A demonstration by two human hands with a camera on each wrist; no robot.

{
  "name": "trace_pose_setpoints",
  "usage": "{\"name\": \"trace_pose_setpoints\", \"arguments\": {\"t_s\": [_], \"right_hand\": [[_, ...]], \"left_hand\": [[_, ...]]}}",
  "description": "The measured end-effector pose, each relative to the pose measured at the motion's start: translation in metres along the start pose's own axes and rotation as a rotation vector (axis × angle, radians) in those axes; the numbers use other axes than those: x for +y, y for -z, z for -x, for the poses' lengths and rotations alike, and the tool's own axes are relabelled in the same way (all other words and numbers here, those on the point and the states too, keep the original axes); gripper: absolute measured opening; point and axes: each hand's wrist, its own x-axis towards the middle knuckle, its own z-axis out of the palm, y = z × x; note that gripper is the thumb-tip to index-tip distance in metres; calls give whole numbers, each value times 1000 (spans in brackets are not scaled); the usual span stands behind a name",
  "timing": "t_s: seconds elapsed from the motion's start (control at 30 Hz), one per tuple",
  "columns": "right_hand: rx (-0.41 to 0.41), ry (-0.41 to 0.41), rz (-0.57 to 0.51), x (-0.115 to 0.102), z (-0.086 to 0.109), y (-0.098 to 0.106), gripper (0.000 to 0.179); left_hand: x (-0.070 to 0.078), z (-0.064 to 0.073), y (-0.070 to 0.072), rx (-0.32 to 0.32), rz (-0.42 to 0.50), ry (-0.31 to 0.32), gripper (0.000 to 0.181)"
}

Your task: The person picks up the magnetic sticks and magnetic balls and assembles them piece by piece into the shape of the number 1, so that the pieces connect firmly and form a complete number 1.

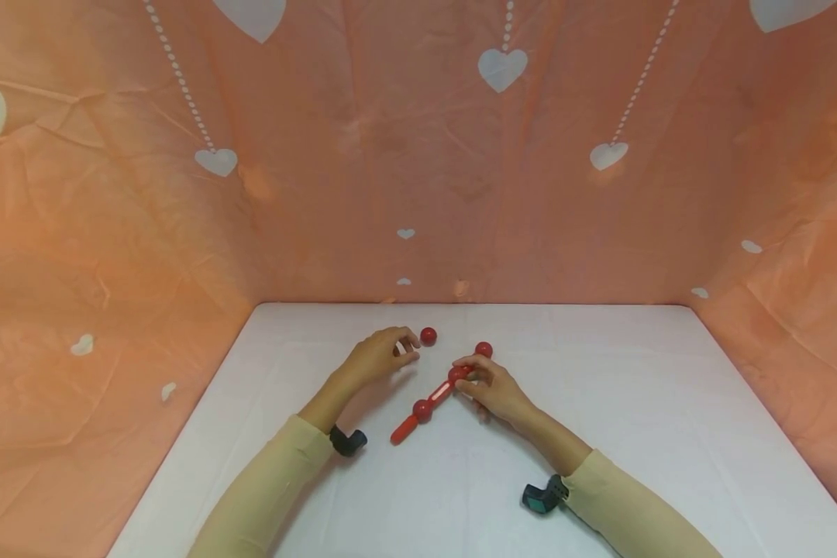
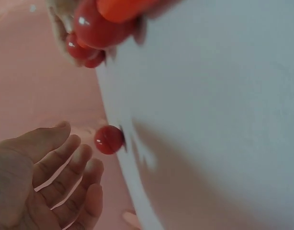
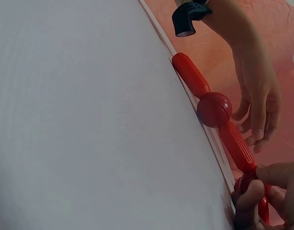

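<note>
A red chain of short ribbed rods joined by balls lies slanted across the white table. Its far end carries another red ball. My right hand pinches the chain at a middle ball, thumb and fingers around it in the right wrist view. The fingers partly hide that joint. A single loose red ball sits farther back on the table. Right beside it hovers my left hand, fingers loosely bent. The left wrist view shows a small gap between those fingertips and the loose ball.
The white table ends at an orange cloth backdrop with pale hearts, which also rises along both sides. Dark wrist-worn devices are on the left wrist and right wrist, close over the tabletop.
</note>
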Motion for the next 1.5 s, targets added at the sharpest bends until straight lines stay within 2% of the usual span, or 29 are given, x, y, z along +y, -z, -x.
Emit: {"name": "trace_pose_setpoints", "arguments": {"t_s": [0.57,1.2,1.5], "right_hand": [[28,-3,6,1,-1,1,40],[33,27,16,3,-2,1,37],[48,48,39,3,-2,0,35]], "left_hand": [[-7,-23,-6,31,-13,4,20],[-10,-36,-10,77,-46,-16,20],[-10,-40,-12,66,-55,-2,34]]}}
